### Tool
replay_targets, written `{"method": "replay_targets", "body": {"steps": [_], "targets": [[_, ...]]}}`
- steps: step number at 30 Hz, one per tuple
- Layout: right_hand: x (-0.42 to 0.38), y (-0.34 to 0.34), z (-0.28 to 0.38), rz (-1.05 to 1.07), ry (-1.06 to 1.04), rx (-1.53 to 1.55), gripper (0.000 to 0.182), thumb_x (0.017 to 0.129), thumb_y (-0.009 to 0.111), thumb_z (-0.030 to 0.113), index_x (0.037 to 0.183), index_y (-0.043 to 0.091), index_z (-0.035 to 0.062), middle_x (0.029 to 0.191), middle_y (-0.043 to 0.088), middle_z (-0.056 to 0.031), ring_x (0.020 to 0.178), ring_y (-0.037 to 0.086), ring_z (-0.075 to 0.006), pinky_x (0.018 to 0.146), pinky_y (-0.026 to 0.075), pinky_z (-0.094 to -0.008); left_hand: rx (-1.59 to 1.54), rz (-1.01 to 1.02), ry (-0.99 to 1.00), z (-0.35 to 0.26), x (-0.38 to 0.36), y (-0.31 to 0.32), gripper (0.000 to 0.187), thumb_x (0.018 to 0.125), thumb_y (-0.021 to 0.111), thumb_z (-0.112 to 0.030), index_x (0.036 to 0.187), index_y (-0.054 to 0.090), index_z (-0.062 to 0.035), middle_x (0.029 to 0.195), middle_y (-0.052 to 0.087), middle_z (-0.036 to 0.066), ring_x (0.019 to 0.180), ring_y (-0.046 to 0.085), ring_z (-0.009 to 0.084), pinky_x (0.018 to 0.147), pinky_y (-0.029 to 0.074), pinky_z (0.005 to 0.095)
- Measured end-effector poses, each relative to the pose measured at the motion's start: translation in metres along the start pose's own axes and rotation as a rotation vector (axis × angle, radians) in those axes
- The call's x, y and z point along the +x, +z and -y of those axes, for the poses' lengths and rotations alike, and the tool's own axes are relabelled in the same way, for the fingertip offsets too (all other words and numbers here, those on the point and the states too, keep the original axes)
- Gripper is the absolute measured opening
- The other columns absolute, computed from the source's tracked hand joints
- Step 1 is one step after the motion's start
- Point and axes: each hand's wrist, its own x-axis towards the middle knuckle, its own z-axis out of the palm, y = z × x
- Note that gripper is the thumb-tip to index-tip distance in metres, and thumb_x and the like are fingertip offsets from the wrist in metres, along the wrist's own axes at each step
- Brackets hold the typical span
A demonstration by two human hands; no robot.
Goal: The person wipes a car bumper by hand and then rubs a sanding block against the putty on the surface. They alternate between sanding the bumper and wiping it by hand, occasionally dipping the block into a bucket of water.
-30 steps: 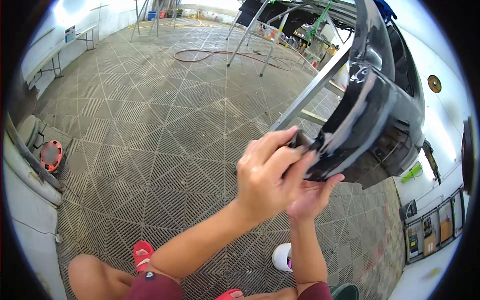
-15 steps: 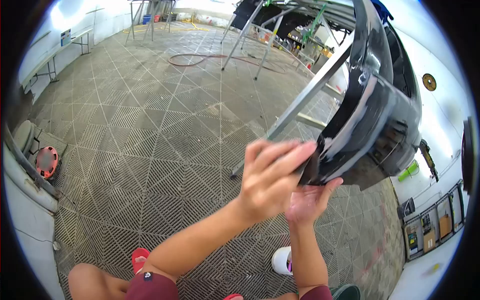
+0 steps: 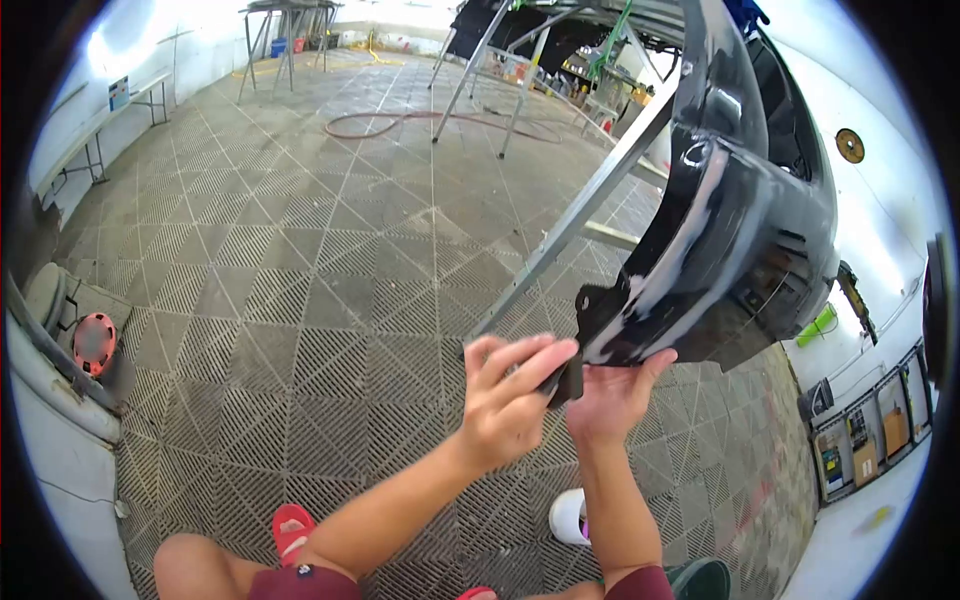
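A black car bumper (image 3: pixel 735 235) with pale grey streaks along its edge hangs at the right, near a metal stand. My left hand (image 3: pixel 510 400) is closed on a small dark piece (image 3: pixel 565 384), just below the bumper's lower left corner. What that piece is, a sanding pad or sheet, I cannot make out. Palm up, my right hand (image 3: pixel 618 398) cups the bumper's lower edge from below, its thumb on the outer face and its fingers partly hidden beneath.
The metal stand (image 3: pixel 590 215) slants down behind the bumper. On the tiled floor are a white bucket (image 3: pixel 568 517), a dark green bin (image 3: pixel 700 580) and a red hose (image 3: pixel 375 130). A red reel (image 3: pixel 95 343) lies at the left, and shelving (image 3: pixel 870 425) lines the right wall.
My left hand has moved down and left, off the bumper's corner, with the dark piece. The corner's tab now shows. My right hand stays beneath the bumper.
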Motion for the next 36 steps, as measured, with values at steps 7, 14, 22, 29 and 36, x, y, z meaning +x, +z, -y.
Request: {"method": "replay_targets", "body": {"steps": [7,14,22,29,36], "targets": [[-0.004,0.002,0.0,-0.086,0.007,0.006,0.066,0.108,0.036,0.062,0.145,0.05,0.0097,0.127,0.067,-0.0039,0.105,0.067,-0.0172,0.077,0.053,-0.0322,0.059,-0.054,-0.008,0.003,0.023,0.005,0.016,0.083,0.066,0.003,0.082,0.052,-0.0047,0.116,0.075,0.024,0.106,0.072,0.0364,0.087,0.043,0.0452],[-0.001,-0.005,-0.004,0.164,-0.034,0.111,0.064,0.11,0.036,0.056,0.149,0.049,0.0074,0.143,0.063,-0.0077,0.13,0.06,-0.0221,0.112,0.045,-0.0385,0.123,-0.123,0.031,0.004,0.034,0.01,0.016,0.084,0.068,-0.009,0.082,0.052,-0.0088,0.121,0.076,0.014,0.105,0.07,0.0279,0.089,0.036,0.0433],[0.002,0.004,-0.004,-0.092,-0.029,0.098,0.059,0.108,0.041,0.057,0.131,0.055,0.0048,0.111,0.072,-0.0063,0.089,0.071,-0.0171,0.066,0.057,-0.032,0.225,-0.075,0.074,-0.002,0.04,0.011,0.018,0.083,0.066,0.005,0.082,0.051,-0.004,0.12,0.073,0.023,0.101,0.07,0.0359,0.088,0.043,0.0457],[0.0,0.007,0.004,-0.069,-0.018,0.086,0.053,0.11,0.04,0.053,0.123,0.059,0.0046,0.106,0.073,-0.0055,0.085,0.07,-0.0158,0.067,0.057,-0.0303,0.428,-0.036,0.109,-0.015,0.029,0.009,0.017,0.083,0.071,0.004,0.086,0.057,-0.0053,0.123,0.073,0.021,0.102,0.069,0.0351,0.089,0.042,0.0448],[-0.002,0.005,0.008,-0.045,-0.03,0.071,0.053,0.111,0.04,0.053,0.121,0.063,0.0065,0.101,0.075,-0.0039,0.082,0.07,-0.0136,0.066,0.055,-0.0286,0.426,-0.017,0.132,-0.026,0.037,0.006,0.024,0.079,0.079,0.0,0.098,0.065,-0.0063,0.126,0.071,0.023,0.1,0.068,0.0351,0.086,0.042,0.042]]}}
